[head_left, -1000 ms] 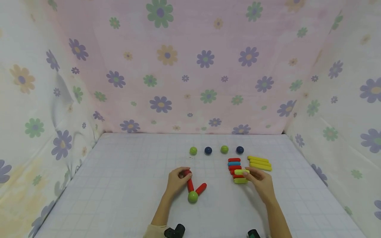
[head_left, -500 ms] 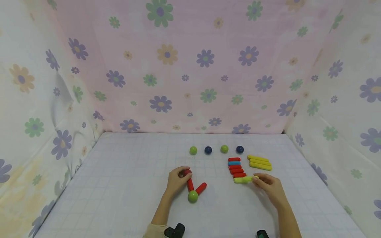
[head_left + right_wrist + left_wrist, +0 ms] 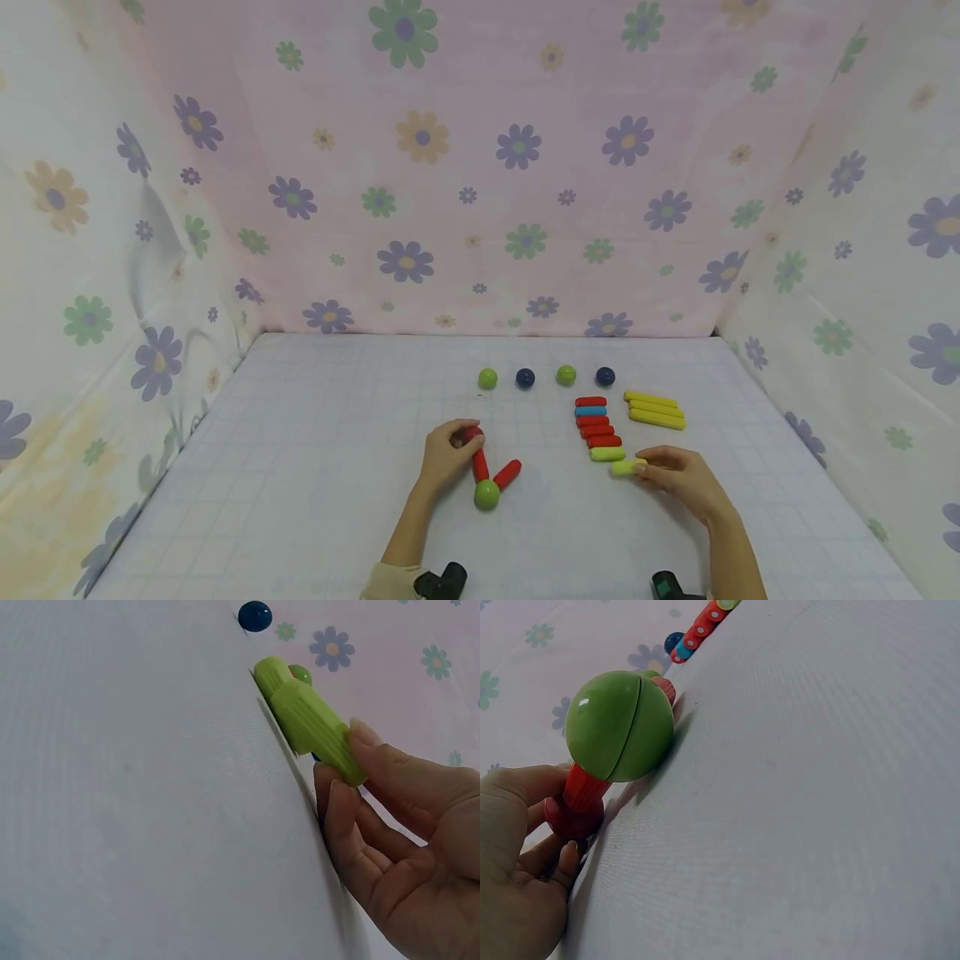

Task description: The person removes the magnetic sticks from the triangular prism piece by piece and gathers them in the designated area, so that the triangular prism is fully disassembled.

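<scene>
My left hand (image 3: 444,457) grips a red ball (image 3: 571,817) at the far end of a short red rod (image 3: 480,466). That rod runs to a green ball (image 3: 487,495), large and close in the left wrist view. A second red rod (image 3: 507,474) slants from the same green ball, making a V. On the other side, my right hand (image 3: 686,479) pinches a yellow-green ribbed rod (image 3: 319,727) by one end between thumb and fingers. This rod is just in front of a similar yellow-green rod (image 3: 607,454) lying on the table.
Beyond the right hand's rod lies a column of short red rods (image 3: 594,422) with one blue rod (image 3: 591,412). Several longer yellow rods (image 3: 656,410) lie to its right. Farther back, green balls (image 3: 487,378) and dark blue balls (image 3: 526,378) alternate in a row.
My right hand has moved right and nearer with its yellow-green rod, away from above the column of short rods. The left hand has stayed on the red ball.
</scene>
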`<state>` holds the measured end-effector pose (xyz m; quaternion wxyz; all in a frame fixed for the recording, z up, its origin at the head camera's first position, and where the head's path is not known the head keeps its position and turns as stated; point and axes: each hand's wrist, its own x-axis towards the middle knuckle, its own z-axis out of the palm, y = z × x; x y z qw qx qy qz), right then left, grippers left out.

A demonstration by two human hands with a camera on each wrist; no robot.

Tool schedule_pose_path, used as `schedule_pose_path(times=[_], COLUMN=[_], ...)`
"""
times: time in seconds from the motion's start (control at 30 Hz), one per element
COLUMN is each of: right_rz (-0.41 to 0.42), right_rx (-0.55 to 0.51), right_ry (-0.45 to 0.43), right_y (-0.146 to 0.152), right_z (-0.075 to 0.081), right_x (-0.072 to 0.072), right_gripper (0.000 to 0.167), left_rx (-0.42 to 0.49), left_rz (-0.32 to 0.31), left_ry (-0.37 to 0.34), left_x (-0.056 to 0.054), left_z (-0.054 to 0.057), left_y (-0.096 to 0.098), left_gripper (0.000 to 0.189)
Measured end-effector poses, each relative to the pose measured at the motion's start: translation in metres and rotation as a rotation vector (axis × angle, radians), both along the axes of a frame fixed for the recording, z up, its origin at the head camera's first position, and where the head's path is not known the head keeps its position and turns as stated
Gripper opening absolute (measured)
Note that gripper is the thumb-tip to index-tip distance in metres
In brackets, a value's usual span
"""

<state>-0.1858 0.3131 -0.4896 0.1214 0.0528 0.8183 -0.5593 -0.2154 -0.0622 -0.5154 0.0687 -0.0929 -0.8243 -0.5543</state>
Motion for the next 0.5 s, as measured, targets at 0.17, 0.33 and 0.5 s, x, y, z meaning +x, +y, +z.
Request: schedule_pose_path(times=[0.17, 0.33, 0.5], right_rz=[0.017, -0.002, 0.027], right_rx=[0.048, 0.101, 0.154], right_ry=[0.046, 0.083, 0.127], right_y=[-0.0004, -0.0025, -0.0050], right_z=[-0.0029, -0.0031, -0.0030], right_x=[-0.0021, -0.0026, -0.0033], right_gripper=[0.043, 0.041, 0.037], left_rx=[0.002, 0.001, 0.002], left_rz=[-0.001, -0.001, 0.001], left_ry=[0.001, 0.001, 0.001], left_x=[0.0007, -0.0002, -0.0004], left_z=[0.0007, -0.0006, -0.0021], left_y=[0.0003, 0.0004, 0.0001], left_gripper=[0.027, 0.027, 0.027])
